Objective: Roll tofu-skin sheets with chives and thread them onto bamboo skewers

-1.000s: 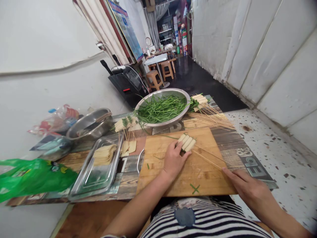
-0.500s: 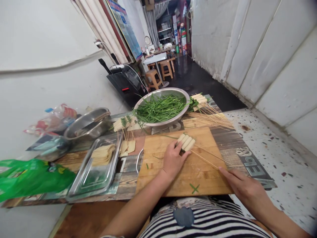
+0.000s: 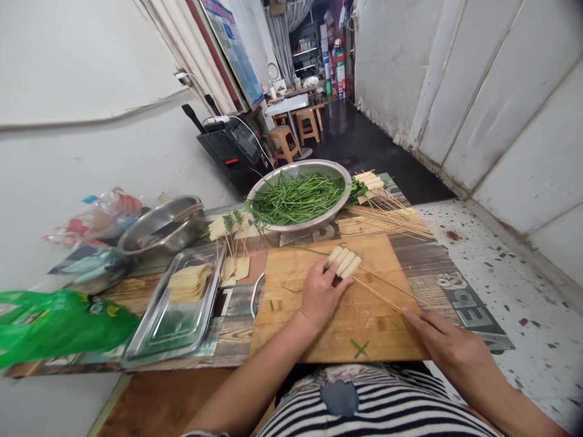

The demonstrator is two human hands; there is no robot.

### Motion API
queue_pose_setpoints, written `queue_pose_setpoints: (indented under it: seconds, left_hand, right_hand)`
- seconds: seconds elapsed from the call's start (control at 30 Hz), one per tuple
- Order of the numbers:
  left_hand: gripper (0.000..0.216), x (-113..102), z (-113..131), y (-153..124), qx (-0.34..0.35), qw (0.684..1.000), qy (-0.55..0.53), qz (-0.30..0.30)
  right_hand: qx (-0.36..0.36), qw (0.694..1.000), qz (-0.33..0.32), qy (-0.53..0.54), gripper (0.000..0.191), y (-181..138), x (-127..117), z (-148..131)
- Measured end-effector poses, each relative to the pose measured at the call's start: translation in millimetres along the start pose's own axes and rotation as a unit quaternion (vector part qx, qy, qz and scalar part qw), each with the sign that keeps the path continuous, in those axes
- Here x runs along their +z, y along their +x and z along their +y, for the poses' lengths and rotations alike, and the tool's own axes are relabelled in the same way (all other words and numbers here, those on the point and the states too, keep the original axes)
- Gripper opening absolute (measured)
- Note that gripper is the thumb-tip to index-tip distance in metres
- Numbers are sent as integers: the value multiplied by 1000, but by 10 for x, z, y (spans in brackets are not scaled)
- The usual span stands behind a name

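Several pale rolls of tofu sheet (image 3: 346, 261) lie side by side on a wooden cutting board (image 3: 373, 328), with bits of green at their ends. My left hand (image 3: 321, 292) is closed on the near end of these rolls, thumb and fingers pressing them against the board. My right hand (image 3: 449, 340) pinches the outer end of a bamboo skewer (image 3: 380, 292), which runs left into the nearest roll. A second skewer (image 3: 396, 286) reaches the rolls just beyond it. Small chive pieces (image 3: 359, 348) are scattered on the board.
Behind the board stands a steel bowl (image 3: 348, 182) of chives. To its right are loose skewers (image 3: 387, 224) and finished skewered rolls (image 3: 370, 182). A steel tray (image 3: 180, 331) with stacked tofu sheets (image 3: 189, 282), a basin (image 3: 159, 224) and a green bag (image 3: 64, 325) sit left.
Hardly anything differs: the view has shifted very slightly. Both hands, the rolls and the skewers keep nearly the same places.
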State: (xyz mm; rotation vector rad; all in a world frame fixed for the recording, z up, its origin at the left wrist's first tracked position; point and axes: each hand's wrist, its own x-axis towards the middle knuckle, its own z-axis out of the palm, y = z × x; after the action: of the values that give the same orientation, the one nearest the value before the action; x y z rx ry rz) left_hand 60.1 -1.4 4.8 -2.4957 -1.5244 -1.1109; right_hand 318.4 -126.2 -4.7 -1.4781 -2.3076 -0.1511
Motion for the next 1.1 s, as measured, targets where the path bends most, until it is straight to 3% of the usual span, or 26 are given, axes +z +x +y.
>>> queue_pose_setpoints:
  seconds: [1.1]
  left_hand:
    - [35, -11, 58, -20, -25, 1000, 0, -18]
  right_hand:
    - [-45, 999, 17, 17, 41, 272, 171, -20]
